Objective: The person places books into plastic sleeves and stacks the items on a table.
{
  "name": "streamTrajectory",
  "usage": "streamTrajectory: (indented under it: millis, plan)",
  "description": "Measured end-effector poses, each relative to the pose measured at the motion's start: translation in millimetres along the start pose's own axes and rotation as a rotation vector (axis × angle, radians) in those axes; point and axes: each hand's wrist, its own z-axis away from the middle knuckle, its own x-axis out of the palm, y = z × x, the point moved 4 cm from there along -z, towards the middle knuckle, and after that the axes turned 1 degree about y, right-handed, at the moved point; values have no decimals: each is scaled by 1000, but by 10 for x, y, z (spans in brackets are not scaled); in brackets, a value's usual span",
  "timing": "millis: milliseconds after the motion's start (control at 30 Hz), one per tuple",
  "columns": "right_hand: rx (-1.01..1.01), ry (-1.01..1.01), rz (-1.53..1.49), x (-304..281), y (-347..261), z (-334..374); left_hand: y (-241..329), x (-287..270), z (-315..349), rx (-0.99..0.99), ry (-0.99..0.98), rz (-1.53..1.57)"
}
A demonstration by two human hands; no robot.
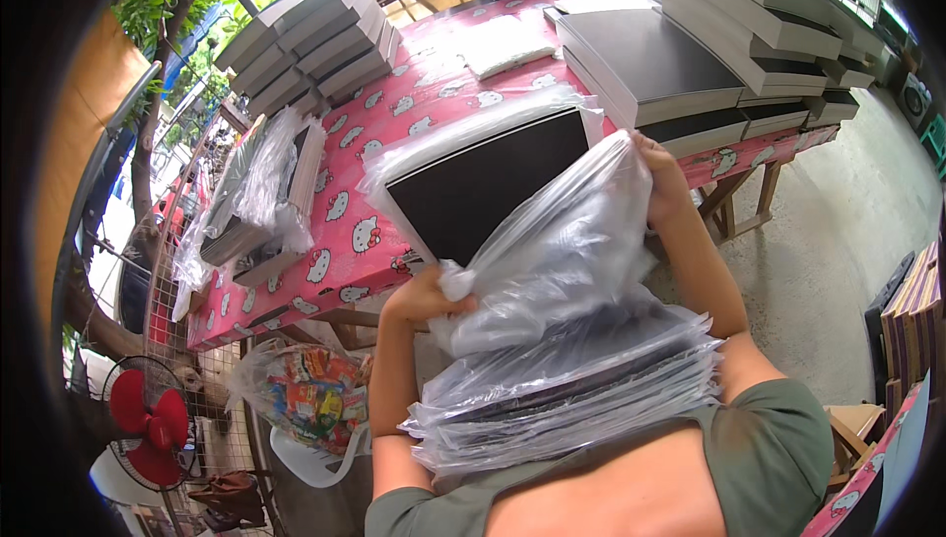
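My left hand point(429, 296) and my right hand point(662, 177) each grip the edge of a clear plastic bag point(562, 251), which is stretched between them. Just beyond it, a flat black-topped, book-like block point(483, 182) lies tilted at the near table edge. The bag's upper edge overlaps the block's near right side. More clear plastic point(473, 123) lies along the block's far side. Against my body rests a pile of clear plastic sleeves point(572, 389), with something dark showing through them.
The table has a pink, cat-print cover point(335, 207). Tall stacks of black-topped blocks stand at the right point(759, 34) and far left point(310, 39). Plastic-wrapped blocks point(261, 192) sit at the left edge. Below are a bag of colourful packets point(315, 389) and a red-bladed fan point(148, 424).
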Motion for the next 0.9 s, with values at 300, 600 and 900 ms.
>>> streamTrajectory:
  millis: [300,600,900]
  plan:
    - [-463,182,1548,438,-153,-77,-157,-191,45,297,935,501]
    - [463,-69,165,273,-169,197,526,-76,442,204,1332,598]
    - [303,339,433,-1014,924,531,-662,881,634,-261,748,1327]
